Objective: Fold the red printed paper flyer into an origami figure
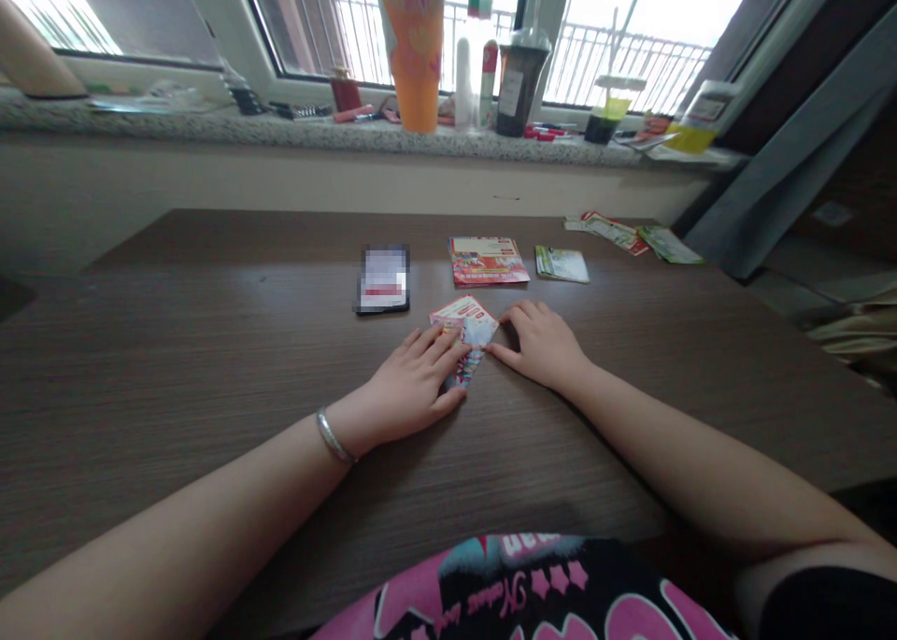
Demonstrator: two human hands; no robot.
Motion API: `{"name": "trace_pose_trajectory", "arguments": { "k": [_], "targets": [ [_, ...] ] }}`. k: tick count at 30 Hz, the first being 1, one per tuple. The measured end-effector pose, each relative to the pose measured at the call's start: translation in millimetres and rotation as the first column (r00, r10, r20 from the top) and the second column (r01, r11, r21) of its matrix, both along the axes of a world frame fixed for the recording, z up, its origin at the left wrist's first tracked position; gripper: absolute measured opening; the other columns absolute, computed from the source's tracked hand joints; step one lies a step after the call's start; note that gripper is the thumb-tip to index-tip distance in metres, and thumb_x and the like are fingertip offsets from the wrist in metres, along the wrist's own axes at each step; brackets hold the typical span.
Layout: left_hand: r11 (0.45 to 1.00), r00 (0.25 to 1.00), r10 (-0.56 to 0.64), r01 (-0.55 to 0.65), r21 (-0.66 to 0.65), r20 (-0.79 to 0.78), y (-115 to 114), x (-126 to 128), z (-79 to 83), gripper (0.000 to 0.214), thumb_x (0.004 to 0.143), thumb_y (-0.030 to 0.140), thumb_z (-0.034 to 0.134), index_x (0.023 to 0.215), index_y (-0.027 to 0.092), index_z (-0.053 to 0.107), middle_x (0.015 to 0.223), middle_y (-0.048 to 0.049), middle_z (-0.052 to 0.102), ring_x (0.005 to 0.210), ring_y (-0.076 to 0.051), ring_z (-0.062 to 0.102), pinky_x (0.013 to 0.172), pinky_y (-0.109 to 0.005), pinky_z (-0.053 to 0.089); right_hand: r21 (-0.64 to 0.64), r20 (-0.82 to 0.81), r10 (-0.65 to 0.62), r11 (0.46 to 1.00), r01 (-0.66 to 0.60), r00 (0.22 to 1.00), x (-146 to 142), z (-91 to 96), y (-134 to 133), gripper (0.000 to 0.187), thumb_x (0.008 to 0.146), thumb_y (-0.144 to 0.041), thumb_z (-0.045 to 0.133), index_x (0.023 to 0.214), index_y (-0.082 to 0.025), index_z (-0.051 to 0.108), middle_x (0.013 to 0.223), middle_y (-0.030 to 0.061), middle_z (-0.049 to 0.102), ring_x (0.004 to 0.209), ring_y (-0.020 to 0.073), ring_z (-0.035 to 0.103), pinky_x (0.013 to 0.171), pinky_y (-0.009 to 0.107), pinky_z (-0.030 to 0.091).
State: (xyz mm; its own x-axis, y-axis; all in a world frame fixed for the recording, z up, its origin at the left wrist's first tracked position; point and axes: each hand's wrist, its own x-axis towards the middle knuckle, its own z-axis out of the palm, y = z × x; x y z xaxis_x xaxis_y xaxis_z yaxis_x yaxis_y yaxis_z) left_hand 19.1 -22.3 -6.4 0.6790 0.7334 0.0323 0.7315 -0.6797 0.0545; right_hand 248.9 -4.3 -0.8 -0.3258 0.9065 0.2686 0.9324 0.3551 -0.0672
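A small folded piece of printed red and white paper (468, 327) lies on the brown wooden table (210, 360) in front of me. My left hand (410, 385), with a silver bangle at the wrist, lies flat on the paper's left side, fingers stretched out and pressing down. My right hand (543, 344) rests palm down at the paper's right edge, fingers together, its thumb tip touching the fold. Neither hand grips anything.
A phone (382, 279) lies just beyond the paper. A red leaflet (487, 261), a green one (562, 264) and more leaflets (631, 234) sit farther back. The stone windowsill (294, 134) carries an orange cup (416, 51), a dark drink cup (519, 79), bottles and pens.
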Motion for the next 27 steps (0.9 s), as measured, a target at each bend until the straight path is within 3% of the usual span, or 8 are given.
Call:
{"name": "trace_pose_trajectory", "arguments": {
  "k": [4,8,14,27],
  "targets": [
    [1.000,1.000,0.014,-0.014,0.000,-0.023,2,0,-1.2,0.068,0.091,0.053,0.039,0.148,0.017,0.030,0.156,-0.0088,0.024,0.144,-0.028,0.021,0.117,-0.044,0.018,-0.049,-0.130,0.012,0.999,-0.019,0.991,-10,-8.2,-7,0.079,0.072,-0.064,0.062,0.129,-0.011,0.047,0.134,0.0182,0.050,0.122,0.0327,0.047,0.103,0.047,0.038],
    [1.000,0.999,0.017,-0.016,0.025,-0.036,2,2,-2.1,0.067,0.092,0.052,0.036,0.148,0.015,0.030,0.156,-0.0086,0.024,0.142,-0.028,0.024,0.117,-0.045,0.019,-0.114,-0.168,0.042,0.992,-0.061,0.985,-20,-18.2,-16,0.098,0.071,-0.065,0.061,0.143,-0.008,0.029,0.148,0.0209,0.035,0.137,0.0344,0.030,0.113,0.055,0.023],
    [0.999,0.999,0.023,-0.021,0.050,-0.032,0,5,-3.3,0.066,0.093,0.051,0.034,0.147,0.013,0.032,0.153,-0.0096,0.030,0.140,-0.029,0.028,0.116,-0.047,0.020,-0.135,-0.208,0.011,0.990,-0.040,0.978,-25,-24.8,-16,0.101,0.069,-0.063,0.062,0.145,-0.009,0.023,0.148,0.0205,0.034,0.139,0.0352,0.028,0.115,0.055,0.018],
    [0.999,0.997,0.032,-0.035,-0.039,-0.074,2,9,-1.2,0.076,0.090,0.056,0.036,0.150,0.011,0.022,0.157,-0.0111,0.016,0.145,-0.026,0.015,0.118,-0.043,0.013,-0.197,-0.212,-0.137,0.976,0.095,0.968,-8,-24.0,6,0.099,0.070,-0.060,0.060,0.145,-0.007,0.020,0.148,0.0208,0.034,0.140,0.0348,0.026,0.116,0.055,0.014]
  ]
}}
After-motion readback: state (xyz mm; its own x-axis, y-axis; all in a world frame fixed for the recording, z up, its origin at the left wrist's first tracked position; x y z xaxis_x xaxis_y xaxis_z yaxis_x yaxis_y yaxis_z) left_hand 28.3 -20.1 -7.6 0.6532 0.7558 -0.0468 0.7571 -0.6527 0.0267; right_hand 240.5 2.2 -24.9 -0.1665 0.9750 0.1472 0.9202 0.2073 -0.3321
